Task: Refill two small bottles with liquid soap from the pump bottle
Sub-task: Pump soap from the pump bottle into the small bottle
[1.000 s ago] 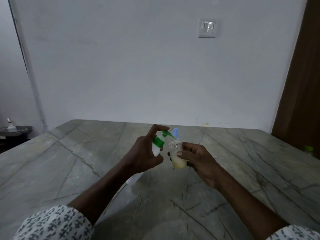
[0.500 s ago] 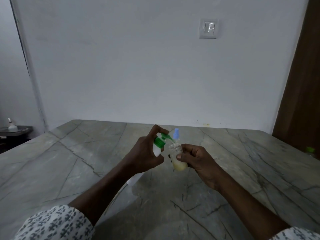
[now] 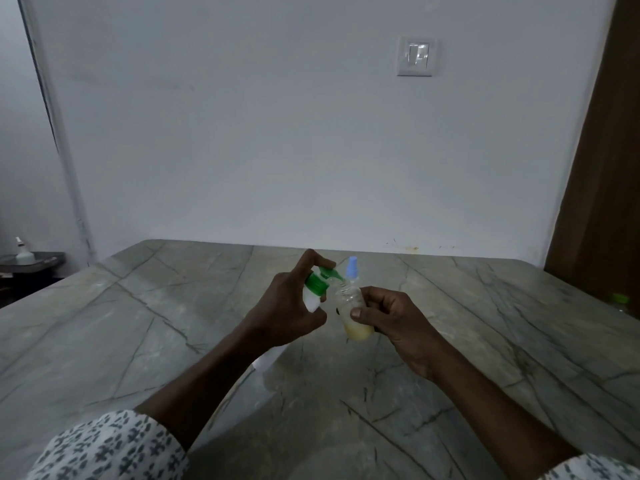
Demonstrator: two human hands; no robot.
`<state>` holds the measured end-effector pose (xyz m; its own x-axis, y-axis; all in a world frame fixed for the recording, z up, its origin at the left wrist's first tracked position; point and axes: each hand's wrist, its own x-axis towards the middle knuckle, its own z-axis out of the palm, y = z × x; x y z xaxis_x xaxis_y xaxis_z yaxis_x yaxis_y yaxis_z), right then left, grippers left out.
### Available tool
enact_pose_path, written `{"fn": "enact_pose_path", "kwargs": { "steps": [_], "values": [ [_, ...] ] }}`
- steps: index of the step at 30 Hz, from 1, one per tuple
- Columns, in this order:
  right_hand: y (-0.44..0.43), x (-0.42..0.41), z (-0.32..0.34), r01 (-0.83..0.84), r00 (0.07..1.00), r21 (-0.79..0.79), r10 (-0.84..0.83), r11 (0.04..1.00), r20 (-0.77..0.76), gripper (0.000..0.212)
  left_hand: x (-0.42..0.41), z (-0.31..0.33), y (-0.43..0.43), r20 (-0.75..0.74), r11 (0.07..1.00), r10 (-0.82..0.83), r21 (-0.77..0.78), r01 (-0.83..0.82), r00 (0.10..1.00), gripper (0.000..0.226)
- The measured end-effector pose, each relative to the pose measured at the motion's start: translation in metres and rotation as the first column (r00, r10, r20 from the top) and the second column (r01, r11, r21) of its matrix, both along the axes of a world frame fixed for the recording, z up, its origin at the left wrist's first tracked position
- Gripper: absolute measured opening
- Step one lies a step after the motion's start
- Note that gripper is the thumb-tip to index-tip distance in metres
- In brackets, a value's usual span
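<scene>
Grey table, centre frame: left hand grips pump bottle, finger still on pump; right hand pinches small bottle, soap level unchanged, refill unfinished.

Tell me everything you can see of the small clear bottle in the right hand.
The small clear bottle looks like transparent plastic, ribbed at the neck, with pale yellow liquid in its lowest part. The right hand grips it above the table, nearly upright, thumb across its front. The green pump nozzle points at its mouth. A blue tip shows just above; whether it belongs to it is unclear.
</scene>
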<state>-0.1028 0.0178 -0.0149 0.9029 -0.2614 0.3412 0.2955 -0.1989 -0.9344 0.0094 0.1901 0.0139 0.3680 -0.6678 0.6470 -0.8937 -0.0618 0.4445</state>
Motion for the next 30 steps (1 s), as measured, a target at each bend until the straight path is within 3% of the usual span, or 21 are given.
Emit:
{"fn": "enact_pose_path", "kwargs": {
  "steps": [11, 20, 30],
  "values": [
    [0.0017, 0.0015, 0.0024, 0.047, 0.999, 0.006, -0.047, 0.999, 0.027, 0.025, 0.0002, -0.0001, -0.0002, 0.015, 1.0, -0.016, -0.02, 0.016, 1.0, 0.079],
    [0.0051, -0.0004, 0.002, 0.03, 1.0, -0.021, -0.03, 0.999, 0.0, 0.025, 0.002, -0.0011, -0.0006, -0.009, 1.0, 0.004, -0.013, -0.004, 1.0, 0.066],
    [0.004, -0.0006, 0.004, 0.051, 0.999, 0.016, -0.051, 0.999, 0.014, 0.025, 0.0004, -0.0004, 0.0003, 0.003, 1.0, -0.016, -0.009, 0.016, 1.0, 0.077]
  ]
}}
